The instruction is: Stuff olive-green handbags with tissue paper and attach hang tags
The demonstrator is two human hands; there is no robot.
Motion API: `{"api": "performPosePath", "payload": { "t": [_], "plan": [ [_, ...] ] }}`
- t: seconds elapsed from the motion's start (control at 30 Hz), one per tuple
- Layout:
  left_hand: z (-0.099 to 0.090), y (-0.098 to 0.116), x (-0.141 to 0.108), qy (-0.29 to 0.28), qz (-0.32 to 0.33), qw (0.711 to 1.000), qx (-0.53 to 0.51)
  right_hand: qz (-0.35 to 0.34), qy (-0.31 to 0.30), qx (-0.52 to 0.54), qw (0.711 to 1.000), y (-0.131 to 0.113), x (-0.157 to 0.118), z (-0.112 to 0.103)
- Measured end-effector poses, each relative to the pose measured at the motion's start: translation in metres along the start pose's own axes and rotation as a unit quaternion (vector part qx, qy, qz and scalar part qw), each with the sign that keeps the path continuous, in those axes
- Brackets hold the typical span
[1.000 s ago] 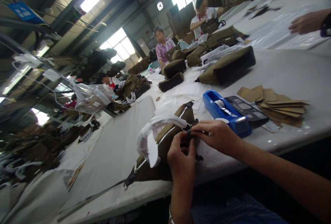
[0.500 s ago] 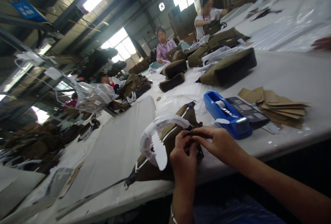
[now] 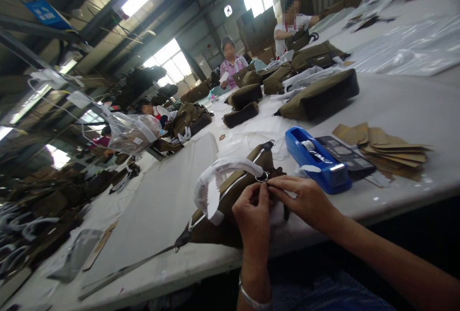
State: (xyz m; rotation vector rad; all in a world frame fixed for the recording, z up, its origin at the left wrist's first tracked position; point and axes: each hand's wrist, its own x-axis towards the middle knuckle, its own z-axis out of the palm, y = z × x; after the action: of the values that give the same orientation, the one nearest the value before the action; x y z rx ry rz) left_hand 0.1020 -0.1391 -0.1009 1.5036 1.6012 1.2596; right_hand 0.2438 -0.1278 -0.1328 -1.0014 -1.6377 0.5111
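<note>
An olive bag (image 3: 230, 229) with a silver zipper lies near the table's front edge. Its handle (image 3: 203, 184) is wrapped in white paper and arches above the zipper, with a serrated white piece hanging at its side. My left hand (image 3: 254, 215) is closed at the bag's right end, fingertips pinched just below the metal ring (image 3: 262, 177). From the right, my right hand (image 3: 305, 201) meets it there, its thumb and fingers also pressed together. What either hand grips is too small and too hidden to name.
Right of the bag stand a blue tape dispenser (image 3: 316, 160), a dark flat box (image 3: 347, 155) and brown paper tags (image 3: 388, 150). Several olive bags (image 3: 319, 95) lie farther back. Two people work across the table. A long strap (image 3: 129, 270) trails left.
The metal ring at the handle's end now shows more clearly above my fingertips. The serrated white piece has turned and shifted left. My fingers have drawn closer together.
</note>
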Motion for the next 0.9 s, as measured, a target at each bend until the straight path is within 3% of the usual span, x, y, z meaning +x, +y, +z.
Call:
{"api": "performPosePath", "payload": {
  "t": [0.3,0.4,0.5,0.57,0.67,0.77,0.9],
  "plan": [
    [0.004,-0.010,-0.005,0.068,0.089,0.993,0.038,-0.080,-0.028,-0.020,0.996,0.010,0.000,-0.009],
    [0.000,-0.017,-0.009,0.121,0.141,0.981,0.051,-0.103,0.020,-0.059,0.993,0.014,-0.005,-0.013],
    [-0.009,-0.021,-0.012,0.119,0.147,0.982,0.016,-0.100,0.076,-0.116,0.985,0.019,-0.009,-0.020],
    [-0.014,-0.019,-0.012,0.086,0.129,0.987,-0.041,-0.071,0.075,-0.149,0.983,0.020,-0.011,-0.026],
    [-0.016,-0.012,-0.013,0.041,0.115,0.985,-0.124,0.045,0.047,-0.113,0.991,0.017,-0.011,-0.036],
    [-0.013,-0.006,-0.014,-0.001,0.112,0.981,-0.158,0.170,0.020,0.075,0.982,0.007,-0.011,-0.042],
    [-0.009,-0.004,-0.012,0.002,0.114,0.982,-0.150,0.235,0.023,0.294,0.926,0.002,-0.014,-0.044]
  ]
}}
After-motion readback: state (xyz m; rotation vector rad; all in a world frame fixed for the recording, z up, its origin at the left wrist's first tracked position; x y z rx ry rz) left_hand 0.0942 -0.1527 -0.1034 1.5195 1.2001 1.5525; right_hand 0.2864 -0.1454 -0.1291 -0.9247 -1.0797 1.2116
